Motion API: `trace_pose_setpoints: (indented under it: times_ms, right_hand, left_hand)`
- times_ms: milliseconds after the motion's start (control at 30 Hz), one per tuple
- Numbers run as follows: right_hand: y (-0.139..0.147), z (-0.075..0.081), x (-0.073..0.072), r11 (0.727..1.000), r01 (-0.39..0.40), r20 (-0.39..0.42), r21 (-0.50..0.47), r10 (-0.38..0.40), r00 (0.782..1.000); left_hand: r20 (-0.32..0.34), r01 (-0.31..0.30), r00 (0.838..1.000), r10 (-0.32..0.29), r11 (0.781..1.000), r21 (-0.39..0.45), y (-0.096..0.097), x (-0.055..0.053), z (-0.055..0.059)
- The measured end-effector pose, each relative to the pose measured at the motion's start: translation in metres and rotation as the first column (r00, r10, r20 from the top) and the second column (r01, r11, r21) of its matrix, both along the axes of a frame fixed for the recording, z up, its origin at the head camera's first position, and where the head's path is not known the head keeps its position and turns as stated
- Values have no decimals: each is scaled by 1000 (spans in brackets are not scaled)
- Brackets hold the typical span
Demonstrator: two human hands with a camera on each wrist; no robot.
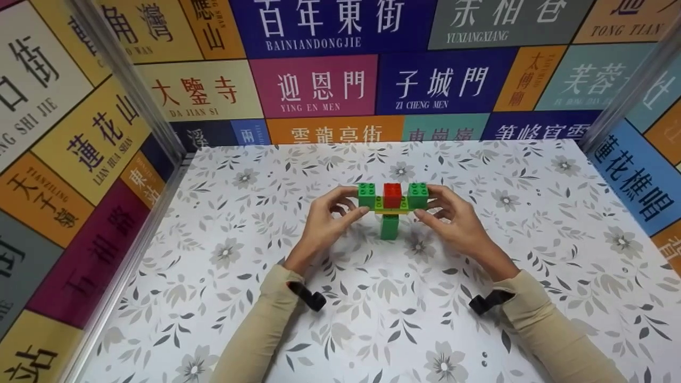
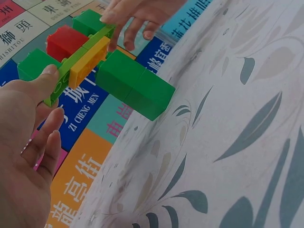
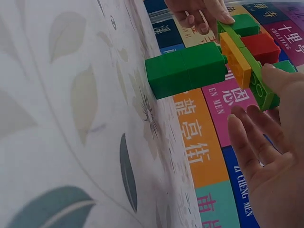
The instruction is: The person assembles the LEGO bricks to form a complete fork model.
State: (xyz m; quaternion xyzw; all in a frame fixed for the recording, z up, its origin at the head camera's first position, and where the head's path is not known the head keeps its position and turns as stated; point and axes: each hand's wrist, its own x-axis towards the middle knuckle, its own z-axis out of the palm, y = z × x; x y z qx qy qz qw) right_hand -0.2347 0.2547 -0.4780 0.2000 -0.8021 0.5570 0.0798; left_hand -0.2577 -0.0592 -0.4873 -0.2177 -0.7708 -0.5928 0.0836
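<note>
A toy-brick structure stands upright on the table. Its base is a column of two stacked green bricks [image 1: 389, 229], topped by a yellow brick [image 2: 89, 62] and a wider lime-green layer [image 3: 260, 88]. Along the top sit a red brick [image 1: 392, 196] in the middle, a green brick [image 1: 367, 196] at the left end and another green brick [image 1: 418, 197] at the right end. My left hand [image 1: 332, 215] pinches the left end, thumb in front at the lime layer. The right end is pinched likewise by my right hand [image 1: 458, 217]. Fingertips behind the bricks are partly hidden.
The table [image 1: 372, 319] wears a white cover with grey flowers and leaves. Panels with coloured street-name signs [image 1: 314, 85] rise behind it and on both sides. Black wrist straps [image 1: 308, 297] show at the cuffs of the beige sleeves [image 1: 260, 324].
</note>
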Motion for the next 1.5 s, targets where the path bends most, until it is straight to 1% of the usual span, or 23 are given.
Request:
trace_pose_setpoints:
  times_ms: [100,200,333,500,700,867,1000,1200,1500]
  right_hand:
    - [-1,-1,0,1000,9,-23,2,-8,1000]
    - [-1,-1,0,1000,21,-26,13,-21,999]
    - [-1,0,0,999,30,-15,17,-30,999]
    - [1,-1,0,999,22,-1,23,-22,1000]
    - [2,-2,1,999,14,-1,41,-14,1000]
    - [3,-2,0,999,-2,0,38,2,1000]
    - [4,-2,0,999,-19,19,30,18,1000]
    - [7,-1,0,999,-26,43,33,25,999]
    - [8,-1,0,999,-40,38,33,39,999]
  left_hand:
    - [8,12,1000,-12,1000,10,0,0,0]
    - [18,23,1000,-23,999,31,1,0,0]
    - [29,38,999,-40,998,53,2,-1,-1]
    - [43,56,997,-59,996,74,1,0,-2]
    - [55,61,996,-64,996,60,0,0,-3]
    - [54,62,996,-65,997,51,-1,0,-4]
    - [68,60,996,-64,996,58,-1,0,-5]
    - [80,49,995,-53,998,45,-1,0,-5]
    - [79,59,995,-62,997,39,-1,0,-6]
